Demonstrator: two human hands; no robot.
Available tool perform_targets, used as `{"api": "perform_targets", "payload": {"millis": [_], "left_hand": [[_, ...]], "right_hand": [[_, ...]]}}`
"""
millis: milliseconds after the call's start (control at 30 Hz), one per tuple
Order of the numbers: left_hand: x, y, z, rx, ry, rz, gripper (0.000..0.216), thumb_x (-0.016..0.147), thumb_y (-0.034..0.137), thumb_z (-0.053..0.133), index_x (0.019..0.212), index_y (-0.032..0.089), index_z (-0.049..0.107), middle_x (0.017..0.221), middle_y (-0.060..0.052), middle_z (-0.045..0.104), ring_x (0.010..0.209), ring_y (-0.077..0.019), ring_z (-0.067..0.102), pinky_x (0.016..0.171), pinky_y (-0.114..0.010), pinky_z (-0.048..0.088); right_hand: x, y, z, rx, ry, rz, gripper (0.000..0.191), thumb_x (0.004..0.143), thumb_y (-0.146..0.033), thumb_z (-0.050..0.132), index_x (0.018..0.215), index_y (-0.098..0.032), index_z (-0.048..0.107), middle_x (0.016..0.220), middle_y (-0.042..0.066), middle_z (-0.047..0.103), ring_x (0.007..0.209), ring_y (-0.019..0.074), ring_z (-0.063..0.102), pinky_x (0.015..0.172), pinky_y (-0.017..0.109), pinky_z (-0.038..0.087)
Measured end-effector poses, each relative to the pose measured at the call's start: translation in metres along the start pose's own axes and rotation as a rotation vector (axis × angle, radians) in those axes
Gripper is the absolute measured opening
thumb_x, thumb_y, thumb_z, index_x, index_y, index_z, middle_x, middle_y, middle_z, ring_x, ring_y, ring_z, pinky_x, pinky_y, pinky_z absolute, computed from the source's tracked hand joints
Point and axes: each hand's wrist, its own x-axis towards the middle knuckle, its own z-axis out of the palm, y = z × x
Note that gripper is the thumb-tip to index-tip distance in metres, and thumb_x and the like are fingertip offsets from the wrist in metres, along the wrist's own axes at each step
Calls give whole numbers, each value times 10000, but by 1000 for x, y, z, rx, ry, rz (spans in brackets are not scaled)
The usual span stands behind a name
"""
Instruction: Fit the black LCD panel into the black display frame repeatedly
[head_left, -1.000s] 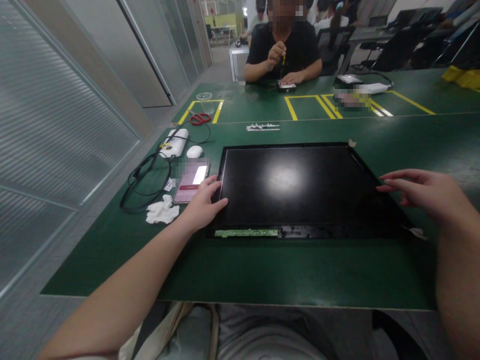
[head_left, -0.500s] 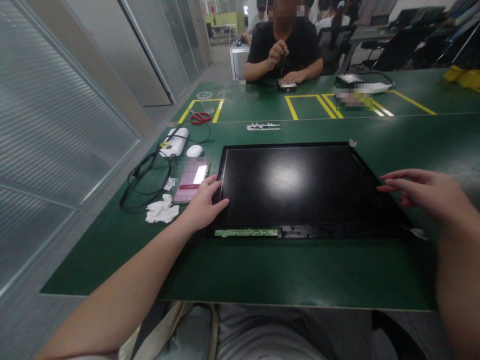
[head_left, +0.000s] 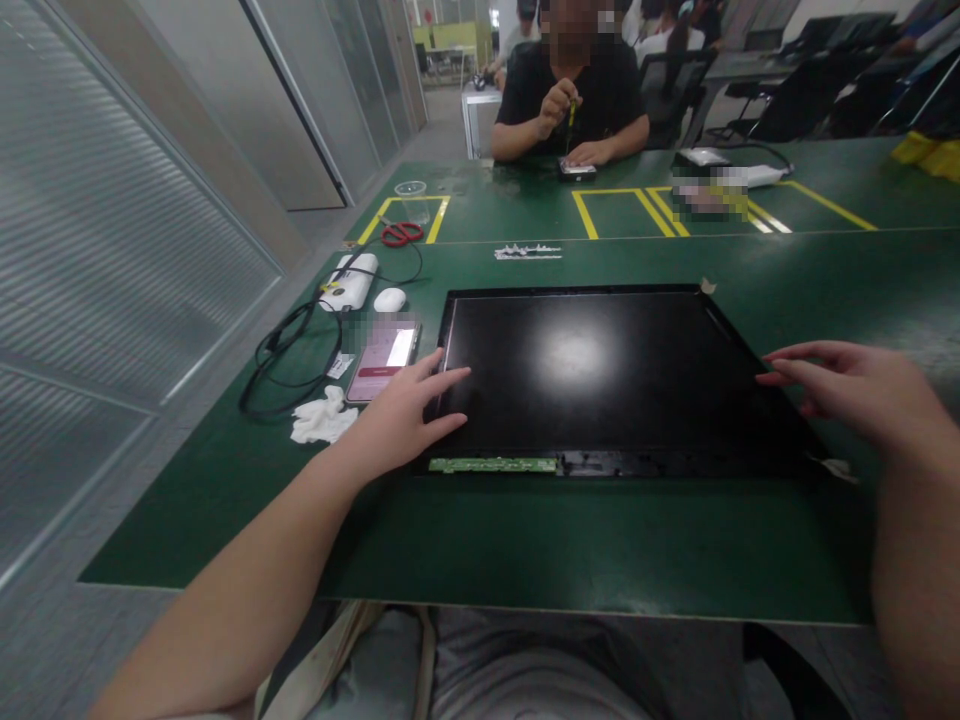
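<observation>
A flat black display panel (head_left: 637, 390) lies on the green table in front of me, its screen side up and glossy with a bright reflection. Along its near edge runs a narrow green circuit board (head_left: 493, 466). My left hand (head_left: 409, 415) is at the panel's left edge, fingers spread, with the thumb and a finger reaching over the screen. At the right edge, my right hand (head_left: 855, 385) has its fingers stretched out and the tips at the frame. Whether those tips press on the frame or only hover, I cannot tell.
Left of the panel are a phone (head_left: 382, 362), crumpled white tissue (head_left: 324, 416), a white mouse-like object (head_left: 390, 300), a white device (head_left: 352, 283), a black cable (head_left: 262, 350) and red-handled scissors (head_left: 403, 234). Across the table, a person (head_left: 574, 110) holds a screwdriver over a small device.
My left hand has opened wider, and its fingers now reach further over the screen. The right hand has barely moved. Across the table, the person's screwdriver shows more of its yellow handle.
</observation>
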Motion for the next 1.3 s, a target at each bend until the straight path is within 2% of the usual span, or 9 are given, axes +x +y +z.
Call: {"api": "perform_targets", "payload": {"millis": [100, 200, 300, 500, 633, 867, 1033, 1200, 1300], "left_hand": [[-1, -2, -10, 38, -27, 41, 525, 910, 473, 666, 1377, 234, 692, 1527, -142, 597, 1378, -355, 585, 1173, -535, 435], [-1, -7, -15, 64, -57, 69, 461, 943, 451, 604, 1326, 225, 728, 1450, -124, 668, 1310, -334, 647, 1148, -511, 470], [-2, -10, -18, 96, -79, 92, 445, 949, 443, 582, 1291, 215, 752, 1461, -128, 658, 1314, -338, 644, 1146, -510, 473], [-4, -8, -24, 114, -109, 101, 490, 880, 490, 685, 1298, 244, 750, 1497, -112, 630, 1270, -357, 671, 1108, -529, 501], [-4, -8, -27, 112, -129, 130, 514, 852, 519, 718, 1296, 263, 750, 1450, -93, 671, 1269, -353, 672, 1109, -523, 500], [-4, -6, -29, 97, -163, 192, 515, 822, 518, 740, 1292, 306, 753, 1437, -66, 683, 1283, -331, 667, 1130, -505, 490], [-4, -7, -28, 93, -164, 227, 480, 836, 480, 728, 1284, 309, 760, 1443, -52, 679, 1265, -325, 681, 1135, -497, 490], [-4, -6, -28, 105, -171, 248, 463, 843, 456, 715, 1275, 295, 764, 1438, -51, 682, 1273, -315, 679, 1141, -480, 487], [-4, -4, -28, 117, -170, 234, 532, 831, 445, 719, 1337, 281, 728, 1431, -62, 686, 1291, -322, 667, 1131, -480, 495]], "right_hand": [[0, 0, 0, -28, -6, 3, 365, 672, -431, 601, 943, -230, 739, 841, 58, 789, 498, 172, 566, 639, 385, 482], [1, 2, 0, -40, -4, 6, 367, 683, -429, 596, 960, -234, 737, 856, 55, 790, 514, 177, 574, 657, 387, 483], [2, 2, 0, -52, -7, 6, 355, 681, -423, 597, 950, -238, 736, 854, 57, 788, 519, 182, 578, 644, 384, 482], [6, 5, 1, -58, 5, -14, 343, 673, -415, 602, 933, -236, 735, 848, 68, 786, 523, 190, 583, 618, 381, 477], [5, 6, 1, -51, 13, -30, 355, 674, -437, 610, 931, -230, 738, 832, 67, 783, 522, 186, 577, 613, 381, 475], [8, 10, 2, 28, 16, -57, 361, 629, -439, 634, 895, -223, 749, 771, 73, 776, 494, 183, 550, 519, 347, 430], [7, 11, 1, 33, 5, -26, 405, 661, -441, 632, 972, -208, 745, 838, 79, 786, 511, 163, 540, 559, 349, 446], [5, 7, -2, -4, -3, -15, 374, 665, -439, 631, 945, -218, 743, 816, 68, 785, 501, 171, 545, 593, 371, 465], [5, 6, -3, -28, 1, -21, 348, 654, -442, 635, 907, -229, 741, 771, 61, 776, 495, 185, 555, 584, 378, 459]]}}
